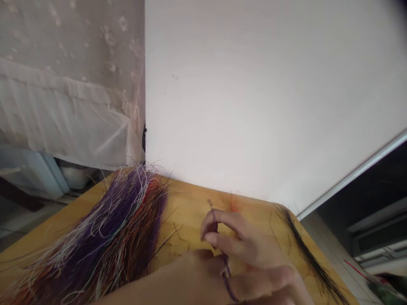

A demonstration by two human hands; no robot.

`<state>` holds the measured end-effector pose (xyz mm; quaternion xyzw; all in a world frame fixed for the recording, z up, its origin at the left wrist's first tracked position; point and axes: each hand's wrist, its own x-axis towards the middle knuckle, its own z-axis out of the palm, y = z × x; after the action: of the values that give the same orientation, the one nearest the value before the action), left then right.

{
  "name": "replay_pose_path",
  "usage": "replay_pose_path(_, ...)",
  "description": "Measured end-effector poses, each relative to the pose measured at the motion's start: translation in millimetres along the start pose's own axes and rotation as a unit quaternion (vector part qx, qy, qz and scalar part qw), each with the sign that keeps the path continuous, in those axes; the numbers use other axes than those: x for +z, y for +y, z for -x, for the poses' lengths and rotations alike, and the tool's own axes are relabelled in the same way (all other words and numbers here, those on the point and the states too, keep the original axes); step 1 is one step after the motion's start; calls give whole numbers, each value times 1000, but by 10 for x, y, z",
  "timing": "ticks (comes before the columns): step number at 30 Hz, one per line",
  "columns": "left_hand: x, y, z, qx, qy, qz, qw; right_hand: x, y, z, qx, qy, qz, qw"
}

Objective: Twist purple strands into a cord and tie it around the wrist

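Note:
My right hand (244,250) reaches in from the lower right over a wooden table (190,207). Its fingers are curled and pinch a thin purple strand (226,275), which runs from the fingertips down across the hand and makes a small loop. My left hand (190,271) comes in from the lower left and presses against the right hand near the loop. Its fingers are hidden. A thick bundle of purple, white and orange fibres (111,237) lies on the table just left of both hands.
A tuft of black fibres (305,250) lies along the table's right edge. A white wall (254,106) rises behind the table. A pale lace curtain (70,84) hangs at the left. Dark shelving (375,203) sits to the right.

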<state>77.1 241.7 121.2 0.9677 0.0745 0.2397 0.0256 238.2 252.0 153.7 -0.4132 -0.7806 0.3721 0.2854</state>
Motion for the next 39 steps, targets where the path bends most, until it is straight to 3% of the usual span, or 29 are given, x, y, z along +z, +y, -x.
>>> replay_pose_path(2, 35, -30, 19, -7, 17, 101, 995, -57, 53, -5, 15, 17, -26, 999)
replay_pose_path(6, 91, -93, 53, -40, 28, 234, 971, -159, 119, -7, -45, 181, -58, 981)
replay_pose_path(8, 29, -111, 50, -66, 22, 282, 957, -218, 108, 30, -84, 217, -70, 970)
replay_pose_path(10, -88, -112, 39, -81, 5, 319, 944, -269, 70, 85, -128, 188, -104, 968)
replay_pose_path(12, -203, -100, 30, -75, -13, 323, 943, -284, 18, 131, -155, 104, -147, 971)
replay_pose_path(14, -258, -83, 27, -61, -20, 288, 955, -248, -30, 149, -150, 11, -182, 972)
replay_pose_path(16, -234, -69, 29, -48, -13, 231, 972, -171, -62, 136, -134, -45, -204, 969)
replay_pose_path(20, -137, -56, 38, -31, 21, 103, 994, -55, -59, 64, -148, -47, -218, 964)
replay_pose_path(23, -203, -35, 44, -17, 10, 11, 1000, -143, -21, 58, -169, -63, -196, 964)
replay_pose_path(26, -334, -11, 49, 22, 20, -124, 992, -335, -42, 173, -204, 30, -153, 966)
replay_pose_path(28, -373, -18, 55, 35, 13, -190, 981, -419, -140, 299, -216, 137, -75, 964)
replay_pose_path(29, -367, -34, 60, 32, 12, -211, 977, -426, -212, 358, -233, 158, -13, 960)
replay_pose_path(30, -345, -58, 65, 24, 13, -226, 974, -405, -291, 403, -225, 158, 70, 959)
replay_pose_path(33, -225, -155, 80, 4, 53, -245, 968, -215, -485, 414, -273, 99, 271, 918)
replay_pose_path(34, -186, -187, 81, 3, 63, -245, 968, -135, -517, 378, -275, 120, 310, 902)
replay_pose_path(35, -156, -214, 79, 6, 67, -243, 968, -62, -531, 330, -269, 165, 325, 891)
replay_pose_path(39, -116, -266, 59, 3, 56, -237, 970, 90, -486, 162, -272, 214, 306, 887)
